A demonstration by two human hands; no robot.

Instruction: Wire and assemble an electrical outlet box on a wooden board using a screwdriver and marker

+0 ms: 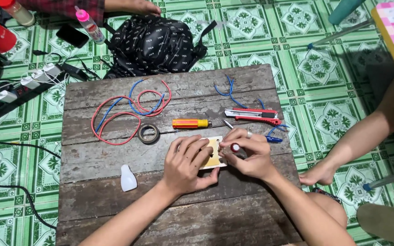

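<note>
A green patterned tile floor [334, 64] surrounds the weathered wooden board [115, 200] at which I work; all positions below are given relative to this board.

Near the board's middle lies a cream-coloured plate [215, 146], flat on the wood. My left hand [187, 165] presses down on the plate's left part, fingers curled over its top and the thumb hooked along its near edge. My right hand [248, 154], a ring on one finger, is closed around a small red-capped tool [235, 147], pinched between thumb and fingertips and set against the plate's right edge; the tool's tip is hidden beneath my fingers.

Just beyond my hands, toward the board's far edge, rest an orange-handled screwdriver [190, 123] and a red utility knife [253, 115], the knife to the right of the screwdriver. A roll of dark tape [148, 134] lies to the left of the screwdriver, touching a loop of red and blue wire [128, 109] coiled on the board's far left quarter. A short blue wire [228, 91] lies near the far edge, right of centre. A small white plastic piece [128, 178] sits on the left, near my left wrist.

Off the far edge, on the floor, stands a black backpack [153, 43]; another person's bare foot [318, 174] rests on the tiles just off the right edge.
</note>
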